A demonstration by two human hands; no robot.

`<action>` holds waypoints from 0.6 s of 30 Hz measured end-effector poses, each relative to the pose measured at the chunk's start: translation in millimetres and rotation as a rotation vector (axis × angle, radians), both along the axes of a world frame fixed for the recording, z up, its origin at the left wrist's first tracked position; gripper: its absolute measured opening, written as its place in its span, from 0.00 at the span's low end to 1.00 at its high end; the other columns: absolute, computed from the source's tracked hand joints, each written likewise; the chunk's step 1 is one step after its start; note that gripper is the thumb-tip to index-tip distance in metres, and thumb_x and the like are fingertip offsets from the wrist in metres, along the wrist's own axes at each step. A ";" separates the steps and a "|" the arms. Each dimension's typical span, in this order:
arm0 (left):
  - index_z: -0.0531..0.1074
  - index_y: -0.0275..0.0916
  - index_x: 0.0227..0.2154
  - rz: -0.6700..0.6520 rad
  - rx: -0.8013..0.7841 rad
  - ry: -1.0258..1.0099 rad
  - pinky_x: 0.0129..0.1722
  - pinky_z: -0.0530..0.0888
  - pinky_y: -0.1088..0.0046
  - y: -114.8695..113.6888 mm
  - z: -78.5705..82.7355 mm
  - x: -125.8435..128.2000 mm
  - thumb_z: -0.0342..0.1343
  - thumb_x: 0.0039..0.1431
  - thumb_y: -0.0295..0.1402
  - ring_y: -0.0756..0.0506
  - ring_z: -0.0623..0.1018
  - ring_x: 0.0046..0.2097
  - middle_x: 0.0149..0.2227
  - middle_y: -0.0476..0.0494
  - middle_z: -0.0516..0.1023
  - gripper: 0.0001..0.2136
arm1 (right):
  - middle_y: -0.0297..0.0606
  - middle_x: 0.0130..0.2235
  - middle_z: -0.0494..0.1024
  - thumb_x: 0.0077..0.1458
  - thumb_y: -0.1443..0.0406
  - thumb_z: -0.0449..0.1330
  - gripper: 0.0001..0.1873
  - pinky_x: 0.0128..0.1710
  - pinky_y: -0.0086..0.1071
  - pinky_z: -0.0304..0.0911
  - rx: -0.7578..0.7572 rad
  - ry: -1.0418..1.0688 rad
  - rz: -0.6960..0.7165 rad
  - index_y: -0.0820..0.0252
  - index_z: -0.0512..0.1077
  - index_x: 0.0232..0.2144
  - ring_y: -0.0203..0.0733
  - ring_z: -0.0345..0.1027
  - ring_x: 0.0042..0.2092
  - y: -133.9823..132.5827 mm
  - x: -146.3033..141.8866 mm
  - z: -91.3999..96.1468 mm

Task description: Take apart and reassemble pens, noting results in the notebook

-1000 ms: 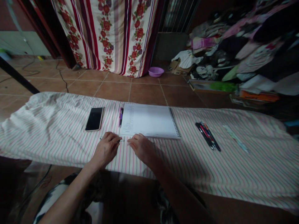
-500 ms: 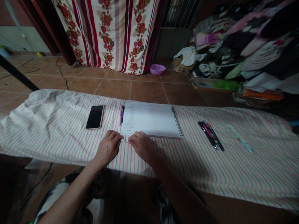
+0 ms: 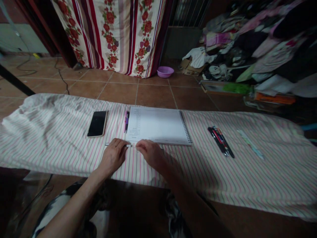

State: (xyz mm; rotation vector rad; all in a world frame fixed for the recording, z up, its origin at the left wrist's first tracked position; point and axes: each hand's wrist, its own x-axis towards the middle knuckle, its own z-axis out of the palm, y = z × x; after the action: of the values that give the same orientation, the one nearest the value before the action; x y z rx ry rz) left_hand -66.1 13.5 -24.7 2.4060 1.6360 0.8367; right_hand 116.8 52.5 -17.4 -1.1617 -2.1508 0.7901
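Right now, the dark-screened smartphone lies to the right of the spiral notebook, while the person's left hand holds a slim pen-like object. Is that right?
Not quite: in the head view the dark-screened smartphone lies to the left of the spiral notebook, not the right. The person's left hand does hold a slim pen-like object.

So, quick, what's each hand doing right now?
Left hand: closed, holding what looks like a slim pen.
Right hand: fingers curled in; can't tell whether it holds anything.
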 end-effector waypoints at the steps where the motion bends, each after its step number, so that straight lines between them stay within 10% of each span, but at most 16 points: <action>1: 0.67 0.37 0.39 0.002 -0.001 -0.002 0.40 0.69 0.62 0.1 0.0 0.0 0.46 0.59 0.27 0.43 0.70 0.40 0.36 0.41 0.73 0.07 | 0.35 0.29 0.76 0.51 0.70 0.57 0.03 0.35 0.30 0.59 -0.068 0.059 -0.019 0.60 0.71 0.28 0.37 0.68 0.33 -0.3 0.3 2.6; 10: 0.68 0.38 0.38 -0.002 0.006 0.022 0.41 0.70 0.61 -0.9 1.9 2.5 0.47 0.58 0.26 0.42 0.70 0.41 0.36 0.41 0.73 0.08 | 0.30 0.24 0.72 0.45 0.64 0.61 0.06 0.29 0.28 0.59 -0.536 0.570 -0.016 0.60 0.70 0.26 0.32 0.64 0.27 2.2 1.8 4.2; 18: 0.69 0.38 0.38 -0.013 0.016 0.017 0.41 0.71 0.60 0.3 -1.2 3.1 0.47 0.57 0.26 0.42 0.70 0.41 0.36 0.41 0.72 0.08 | 0.28 0.24 0.70 0.43 0.62 0.63 0.08 0.30 0.27 0.59 -0.585 0.646 0.015 0.60 0.69 0.25 0.30 0.63 0.27 -0.9 1.0 12.0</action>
State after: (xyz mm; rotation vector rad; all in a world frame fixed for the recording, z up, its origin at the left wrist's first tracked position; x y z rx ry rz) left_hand -63.0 13.8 -25.9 2.4386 1.6247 0.8330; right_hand 117.8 51.6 -5.4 -0.9573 -1.4261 1.6143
